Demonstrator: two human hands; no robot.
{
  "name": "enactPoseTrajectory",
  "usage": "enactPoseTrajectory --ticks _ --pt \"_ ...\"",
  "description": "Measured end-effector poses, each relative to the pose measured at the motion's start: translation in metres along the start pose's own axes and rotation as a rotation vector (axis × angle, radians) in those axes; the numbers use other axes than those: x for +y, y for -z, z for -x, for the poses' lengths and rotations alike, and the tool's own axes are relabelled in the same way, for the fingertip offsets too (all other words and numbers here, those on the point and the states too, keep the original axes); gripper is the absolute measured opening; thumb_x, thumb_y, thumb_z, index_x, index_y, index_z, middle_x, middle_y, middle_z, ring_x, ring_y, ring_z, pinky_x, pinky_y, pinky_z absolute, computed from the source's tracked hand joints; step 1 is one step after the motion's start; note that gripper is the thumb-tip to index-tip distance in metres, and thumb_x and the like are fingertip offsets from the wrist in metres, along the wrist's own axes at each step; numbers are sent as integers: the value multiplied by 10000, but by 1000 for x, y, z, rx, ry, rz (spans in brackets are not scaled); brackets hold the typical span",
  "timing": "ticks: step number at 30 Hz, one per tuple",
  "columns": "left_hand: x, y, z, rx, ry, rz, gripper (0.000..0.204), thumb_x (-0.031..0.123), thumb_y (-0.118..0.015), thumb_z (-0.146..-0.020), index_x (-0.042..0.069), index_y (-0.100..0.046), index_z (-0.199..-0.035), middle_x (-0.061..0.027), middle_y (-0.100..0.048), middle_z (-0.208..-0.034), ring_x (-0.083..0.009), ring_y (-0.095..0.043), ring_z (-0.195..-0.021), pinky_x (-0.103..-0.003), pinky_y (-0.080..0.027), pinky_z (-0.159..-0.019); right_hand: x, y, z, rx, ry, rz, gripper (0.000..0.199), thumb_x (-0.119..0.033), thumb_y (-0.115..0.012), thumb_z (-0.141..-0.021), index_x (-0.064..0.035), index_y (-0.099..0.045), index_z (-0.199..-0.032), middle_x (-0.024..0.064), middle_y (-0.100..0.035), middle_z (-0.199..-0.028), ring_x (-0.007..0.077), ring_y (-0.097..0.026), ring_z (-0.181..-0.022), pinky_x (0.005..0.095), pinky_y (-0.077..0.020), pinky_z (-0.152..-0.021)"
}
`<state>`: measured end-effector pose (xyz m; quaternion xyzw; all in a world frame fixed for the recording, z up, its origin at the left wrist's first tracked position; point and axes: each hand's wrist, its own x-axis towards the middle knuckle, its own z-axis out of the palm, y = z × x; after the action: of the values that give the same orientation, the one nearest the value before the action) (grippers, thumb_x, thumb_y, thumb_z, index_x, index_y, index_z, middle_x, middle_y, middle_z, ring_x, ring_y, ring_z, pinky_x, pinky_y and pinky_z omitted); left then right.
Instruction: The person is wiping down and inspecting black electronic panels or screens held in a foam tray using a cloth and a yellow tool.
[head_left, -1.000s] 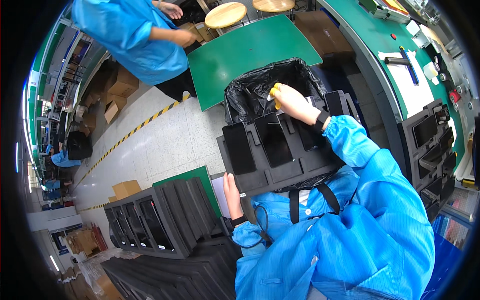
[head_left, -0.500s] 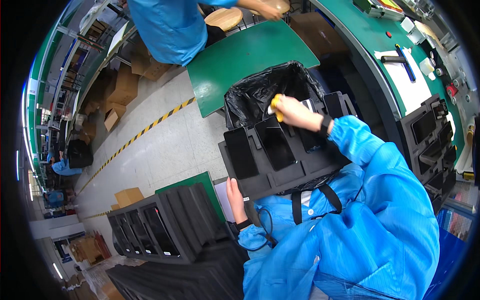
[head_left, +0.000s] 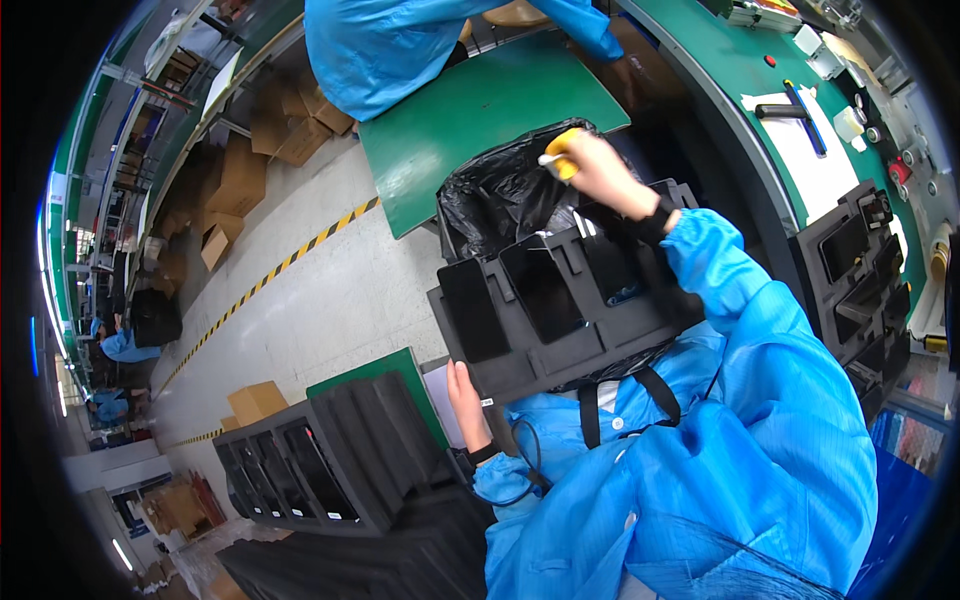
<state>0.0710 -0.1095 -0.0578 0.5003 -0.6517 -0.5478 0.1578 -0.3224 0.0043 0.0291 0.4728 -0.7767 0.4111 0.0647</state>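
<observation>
Floor (head_left: 310,320) opens left, green worktop (head_left: 480,120) far. My right grip (head_left: 605,175) clamps a yellow object (head_left: 568,167); left grip (head_left: 466,402), closure unclear, touches the tray rim (head_left: 540,370).

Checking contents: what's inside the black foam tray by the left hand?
The black foam tray holds at least three flat black rectangular devices. The black wristband and blue sleeve cover part of its right end; surfaces under the devices are hidden.

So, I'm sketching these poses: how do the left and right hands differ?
The left hand is at the tray's near-left corner; the right hand appears above the black bag. The left hand's fingers are extended, while the right hand's curl around a yellow-and-white object. Both have dark wristbands and blue sleeves.
</observation>
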Motion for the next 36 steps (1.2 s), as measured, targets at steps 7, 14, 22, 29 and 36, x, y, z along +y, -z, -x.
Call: enactPoseTrajectory --ticks 7,14,22,29,36 --pt "1 2 2 27 -17 5 550 372 -411 -988 -44 -392 -1346 -195 -452 -1352 -274 -407 -1269 -334 -291 -1058 17 95 84 -57 -292 -58 187 -9 -651 -753 -53 -685 -932 111 -614 -854 231 -589 -725 292 -482 -660" --pt "3 0 0 47 -49 -94 533 383 -416 -985 -21 -409 -1333 -186 -474 -1323 -277 -434 -1234 -339 -314 -1033 20 102 139 -38 -397 -92 152 -52 -651 -779 -11 -666 -924 114 -610 -798 206 -588 -659 290 -471 -611" --pt "-7 -8 13 237 -141 -379 469 342 -413 -986 -47 -491 -1235 -241 -563 -1184 -348 -527 -1128 -364 -391 -964 23 119 169 193 -544 -233 174 -69 -660 -793 -10 -645 -955 97 -631 -834 161 -607 -720 256 -487 -666" --pt "-4 -11 22 272 -205 -393 416 326 -395 -997 -46 -526 -1127 -226 -606 -970 -339 -566 -881 -382 -436 -799 45 137 222 416 -764 -322 184 -63 -650 -828 -6 -636 -1003 37 -639 -865 88 -580 -765 226 -477 -715" --pt "-3 -10 21 275 -201 -461 431 332 -387 -997 -38 -517 -1177 -259 -601 -1055 -376 -570 -969 -389 -434 -859 65 130 207 439 -677 -221 200 -115 -644 -833 -21 -637 -1010 71 -639 -895 152 -598 -789 267 -483 -728"
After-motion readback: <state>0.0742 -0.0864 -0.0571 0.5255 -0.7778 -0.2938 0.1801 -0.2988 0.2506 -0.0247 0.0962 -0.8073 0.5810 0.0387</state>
